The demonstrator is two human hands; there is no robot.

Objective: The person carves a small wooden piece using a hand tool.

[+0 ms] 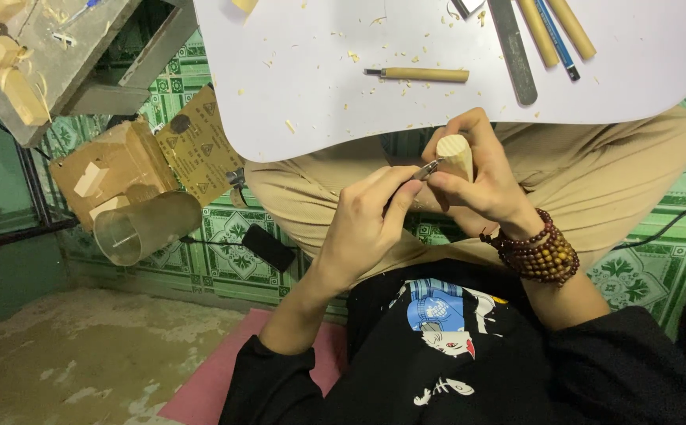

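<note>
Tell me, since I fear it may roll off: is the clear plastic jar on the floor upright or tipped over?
Tipped over. The clear jar lies on its side on the patterned floor, its open mouth facing the lower left, beside the cardboard box.

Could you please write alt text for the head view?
The right hand grips a pale wooden dowel while the left hand presses a small carving tool to it. Beyond lies a white table with shavings and spare tools.
</note>
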